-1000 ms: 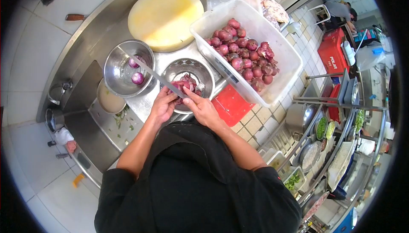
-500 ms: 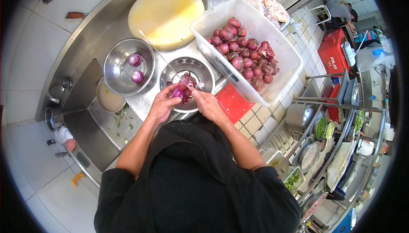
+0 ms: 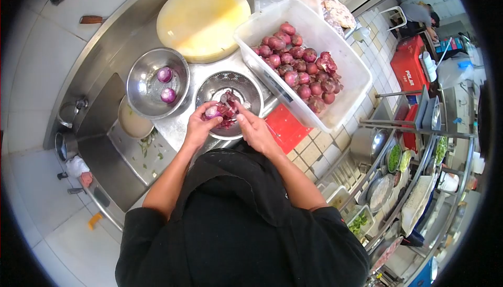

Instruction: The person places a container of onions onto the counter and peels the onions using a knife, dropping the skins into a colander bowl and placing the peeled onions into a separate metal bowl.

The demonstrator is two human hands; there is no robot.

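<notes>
My left hand point(image 3: 199, 126) grips a partly peeled red onion point(image 3: 212, 112), its pale end turned up. Close beside it, my right hand point(image 3: 255, 131) has its fingers pinched together; a thin pale thing shows at the fingertips, too small to make out. Both hands are over a perforated metal colander point(image 3: 254, 89) that contains dark red onion skins point(image 3: 226, 123). To the left, a steel bowl point(image 3: 139, 103) holds two peeled onions point(image 3: 165, 74). A clear plastic bin point(image 3: 351, 101) of unpeeled red onions point(image 3: 291, 79) stands to the right.
Behind the bowl lies a thick round yellowish board point(image 3: 201, 19). At left is the sink point(image 3: 99, 156), with a pan of cloudy liquid point(image 3: 130, 121) and green scraps. A red board point(image 3: 287, 130) shows under the bin's edge. Racks of food stand right; another person point(image 3: 419, 17) is farther off.
The onion in my left hand has turned, showing its pale end instead of its purple side. My right hand has shifted slightly down and left.
</notes>
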